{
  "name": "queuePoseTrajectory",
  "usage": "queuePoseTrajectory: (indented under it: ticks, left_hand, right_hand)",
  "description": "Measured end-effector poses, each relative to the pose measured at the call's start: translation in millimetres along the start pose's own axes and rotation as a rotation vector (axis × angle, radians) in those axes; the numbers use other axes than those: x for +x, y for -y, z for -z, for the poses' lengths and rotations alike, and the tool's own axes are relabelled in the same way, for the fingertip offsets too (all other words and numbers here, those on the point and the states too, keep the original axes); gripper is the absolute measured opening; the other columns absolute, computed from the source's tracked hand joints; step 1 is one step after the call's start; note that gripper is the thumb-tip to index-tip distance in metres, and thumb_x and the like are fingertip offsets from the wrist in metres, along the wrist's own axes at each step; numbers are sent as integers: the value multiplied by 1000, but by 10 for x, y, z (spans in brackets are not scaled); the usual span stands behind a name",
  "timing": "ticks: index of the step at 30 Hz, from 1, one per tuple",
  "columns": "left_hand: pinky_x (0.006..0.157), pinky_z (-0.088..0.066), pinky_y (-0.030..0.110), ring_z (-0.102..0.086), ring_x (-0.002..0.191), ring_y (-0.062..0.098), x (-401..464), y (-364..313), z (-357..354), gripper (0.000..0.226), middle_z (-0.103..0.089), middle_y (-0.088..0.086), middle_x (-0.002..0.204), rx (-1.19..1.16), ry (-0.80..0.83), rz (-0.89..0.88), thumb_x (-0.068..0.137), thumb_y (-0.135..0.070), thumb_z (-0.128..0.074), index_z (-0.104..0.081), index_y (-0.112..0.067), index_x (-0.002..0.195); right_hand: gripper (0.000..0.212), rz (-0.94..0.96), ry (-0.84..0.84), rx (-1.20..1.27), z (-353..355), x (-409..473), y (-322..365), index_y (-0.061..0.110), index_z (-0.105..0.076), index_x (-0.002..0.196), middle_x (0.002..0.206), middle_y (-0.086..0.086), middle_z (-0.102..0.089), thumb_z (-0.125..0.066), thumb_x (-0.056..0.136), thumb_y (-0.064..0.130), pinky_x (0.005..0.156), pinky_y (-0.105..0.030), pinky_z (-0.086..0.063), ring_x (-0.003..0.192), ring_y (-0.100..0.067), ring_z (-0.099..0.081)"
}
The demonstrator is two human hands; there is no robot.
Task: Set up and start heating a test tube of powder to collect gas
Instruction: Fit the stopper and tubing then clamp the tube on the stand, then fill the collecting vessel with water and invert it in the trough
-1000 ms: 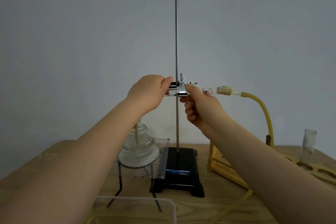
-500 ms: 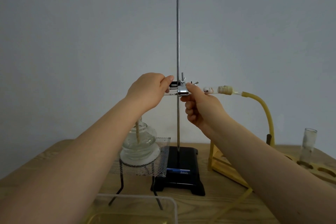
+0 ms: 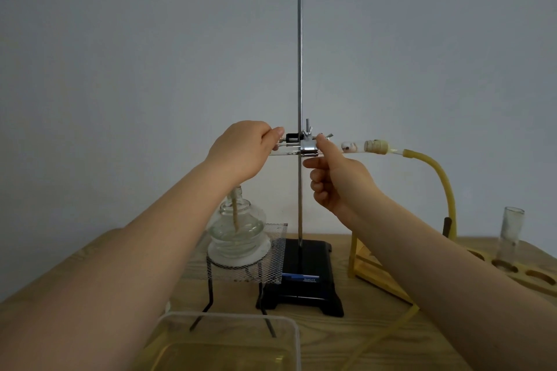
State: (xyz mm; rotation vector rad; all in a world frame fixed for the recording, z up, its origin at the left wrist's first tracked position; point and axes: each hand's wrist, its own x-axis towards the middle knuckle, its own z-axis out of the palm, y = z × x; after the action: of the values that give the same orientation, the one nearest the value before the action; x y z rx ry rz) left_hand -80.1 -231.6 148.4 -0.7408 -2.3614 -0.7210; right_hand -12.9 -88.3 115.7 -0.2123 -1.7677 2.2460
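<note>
A glass test tube [image 3: 352, 147] lies nearly level in the metal clamp [image 3: 308, 146] on the stand rod [image 3: 300, 69]. A cork stopper [image 3: 376, 147] closes its right end, and a yellow rubber hose [image 3: 443, 178] curves down from it. My left hand [image 3: 242, 149] pinches the clamp's left end, hiding the tube's closed end. My right hand [image 3: 334, 175] holds the clamp from the right, thumb on top. A glass alcohol lamp [image 3: 238, 226] sits on wire gauze [image 3: 271, 256] over a tripod, below my left hand.
The stand's black base [image 3: 304, 289] rests on the wooden table. A clear plastic tub [image 3: 229, 343] is at the near edge. At right stands a wooden tube rack [image 3: 536, 277] holding an empty glass tube [image 3: 511, 235].
Both hands stay on the clamp. The view has shifted slightly; nothing else has visibly moved.
</note>
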Motion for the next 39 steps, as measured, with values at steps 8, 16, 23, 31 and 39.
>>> queuePoseTrajectory:
  ticks: [8,16,23,31,39]
  left_hand:
    - [65,-39,30,-56,77,19,-159,-25,87,35,-61,4,86,56,-94,-69,98,-35,-39,-64,-11,94]
    - [87,-35,28,-47,115,20,-586,-77,183,34,-52,5,123,117,-158,-67,97,-39,-41,-56,-22,122]
    - [92,-32,26,-45,120,18,-1061,-43,286,32,-49,3,129,91,-155,-52,97,-34,-41,-55,-22,124]
    - [89,-33,25,-48,114,13,-1566,180,433,30,-50,-1,125,79,-132,26,97,-35,-41,-55,-25,122]
    - [87,-35,22,-50,101,6,-2008,499,518,28,-55,-1,119,39,-121,112,96,-30,-45,-58,-23,121]
  right_hand:
    - [47,20,15,-71,38,-154,-78,9,-67,80,57,-1,-50,-62,81,55,50,-22,-38,53,-12,-43]
    - [32,28,75,-174,135,-383,-177,10,-67,88,62,-1,-52,-68,82,42,52,-21,-43,58,-12,-46]
    - [25,9,138,-202,144,-591,-379,9,-67,88,60,-1,-51,-70,82,33,53,-22,-41,54,-11,-45]
    - [21,-27,199,-231,-2,-814,-632,7,-67,89,59,-1,-51,-70,83,26,51,-21,-41,50,-10,-45]
    - [23,-20,261,-298,-190,-1001,-927,1,-67,93,58,-3,-51,-72,81,20,54,-25,-42,52,-13,-45]
